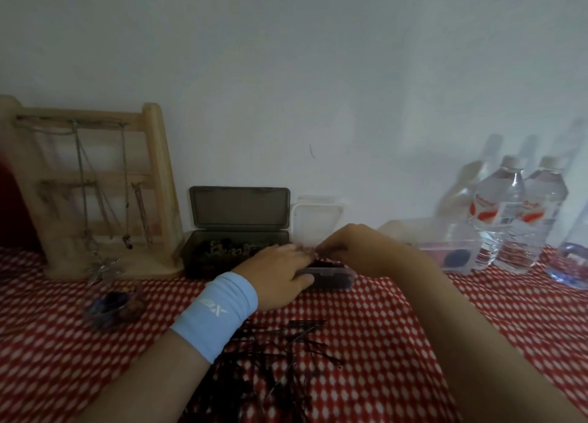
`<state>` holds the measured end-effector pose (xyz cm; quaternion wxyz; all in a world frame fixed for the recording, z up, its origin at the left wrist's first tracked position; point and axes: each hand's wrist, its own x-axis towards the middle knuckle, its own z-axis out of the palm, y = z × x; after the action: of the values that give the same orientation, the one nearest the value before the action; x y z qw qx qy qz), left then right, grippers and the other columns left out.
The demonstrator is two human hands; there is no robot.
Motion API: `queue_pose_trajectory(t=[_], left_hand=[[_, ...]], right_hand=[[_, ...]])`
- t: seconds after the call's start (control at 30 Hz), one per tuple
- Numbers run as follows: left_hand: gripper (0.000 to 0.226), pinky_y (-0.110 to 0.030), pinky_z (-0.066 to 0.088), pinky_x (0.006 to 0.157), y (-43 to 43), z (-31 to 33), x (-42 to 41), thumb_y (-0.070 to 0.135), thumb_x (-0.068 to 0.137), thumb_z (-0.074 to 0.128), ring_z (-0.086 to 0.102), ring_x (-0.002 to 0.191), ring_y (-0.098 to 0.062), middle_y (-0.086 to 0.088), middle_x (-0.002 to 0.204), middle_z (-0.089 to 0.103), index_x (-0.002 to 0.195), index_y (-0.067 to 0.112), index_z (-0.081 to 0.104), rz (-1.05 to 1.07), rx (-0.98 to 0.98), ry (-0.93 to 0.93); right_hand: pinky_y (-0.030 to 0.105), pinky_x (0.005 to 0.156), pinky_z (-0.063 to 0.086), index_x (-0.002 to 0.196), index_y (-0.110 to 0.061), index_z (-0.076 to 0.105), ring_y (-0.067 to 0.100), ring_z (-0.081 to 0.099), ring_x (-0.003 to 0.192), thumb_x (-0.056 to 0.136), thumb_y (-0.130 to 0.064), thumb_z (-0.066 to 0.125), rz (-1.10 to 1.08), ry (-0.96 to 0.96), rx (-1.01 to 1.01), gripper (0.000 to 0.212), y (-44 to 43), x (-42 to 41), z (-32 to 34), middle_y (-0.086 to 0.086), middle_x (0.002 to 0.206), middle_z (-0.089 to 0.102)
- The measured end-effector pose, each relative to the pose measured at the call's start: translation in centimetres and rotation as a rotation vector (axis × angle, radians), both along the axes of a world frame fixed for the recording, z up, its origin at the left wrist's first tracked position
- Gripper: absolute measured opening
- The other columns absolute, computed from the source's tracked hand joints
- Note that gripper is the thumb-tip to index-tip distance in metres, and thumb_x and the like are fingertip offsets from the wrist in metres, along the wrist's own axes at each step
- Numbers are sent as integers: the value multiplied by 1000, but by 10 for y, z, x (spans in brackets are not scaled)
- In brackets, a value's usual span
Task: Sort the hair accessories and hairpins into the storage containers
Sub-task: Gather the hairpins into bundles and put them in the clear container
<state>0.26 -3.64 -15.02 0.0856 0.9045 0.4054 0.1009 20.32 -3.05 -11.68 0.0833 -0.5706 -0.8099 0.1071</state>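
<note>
A small clear box [331, 279] with dark contents stands open at the middle of the table, its white lid [317, 217] raised behind it. My left hand [280, 271] grips the box's front left corner. My right hand [353, 251] hovers over the box with fingers curled; what they pinch is hidden by blur. A pile of black hairpins [286, 352] lies loose on the cloth in front of me. To the left, a dark grey box [235, 251] with its lid up holds small dark hair clips. A clear bag of coloured hair ties [114, 305] lies at the left.
A wooden rack [95, 187] hung with necklaces stands at the back left. A clear container [451, 251] with red and blue items sits at the right, beside several water bottles [515, 212]. The table wears a red and white patterned cloth [477, 311].
</note>
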Motion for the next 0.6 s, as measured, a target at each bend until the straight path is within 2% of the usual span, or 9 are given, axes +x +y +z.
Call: queue_pose_trajectory(t=[0.1,0.17,0.27,0.37,0.43,0.53,0.6], left_hand=[[43,-36,24,116,-2,6,-2,38,101,40,41,132,-12,10,147,44,143,34,43,2,-1,-8],[37,-33,35,110,-7,16,-6,35,100,45,50,122,-13,7,135,55,136,31,53,21,-31,-111],[26,-33,47,98,-15,34,-18,33,97,52,58,104,-9,10,114,63,119,27,64,88,-26,-232],[20,-34,49,93,-28,43,-33,37,93,56,59,95,-9,11,103,62,108,26,66,116,-52,-95],[31,-32,50,89,-45,44,-42,52,88,58,59,93,-8,10,102,61,106,27,65,131,-143,52],[54,-30,47,93,-83,35,-48,79,72,57,54,100,-6,14,108,53,105,36,58,128,-269,109],[82,-35,39,105,-107,23,-46,90,59,54,40,117,-9,15,122,39,125,42,44,118,-305,186]], right_hand=[[26,99,46,121,-31,72,11,64,106,99,-11,52,27,-46,7,36,-5,-5,4,-8,122,70],[22,97,43,121,-28,72,11,64,107,99,-14,53,24,-39,89,32,-7,-8,12,-7,122,70],[22,89,47,103,-29,75,5,64,93,95,-17,59,42,30,109,22,-19,-19,27,-11,103,71],[24,85,50,99,-34,76,5,63,88,90,-22,66,143,-17,-33,18,-37,-36,34,-16,94,68],[29,89,50,111,-36,72,7,62,94,85,-28,72,215,-150,-164,27,-46,-49,30,-17,102,66],[34,96,45,133,-30,58,16,57,114,77,-35,81,226,-398,-310,61,-52,-66,16,-7,128,60],[38,100,45,138,-26,52,21,55,119,72,-35,86,200,-490,-319,75,-53,-75,5,-2,134,56]])
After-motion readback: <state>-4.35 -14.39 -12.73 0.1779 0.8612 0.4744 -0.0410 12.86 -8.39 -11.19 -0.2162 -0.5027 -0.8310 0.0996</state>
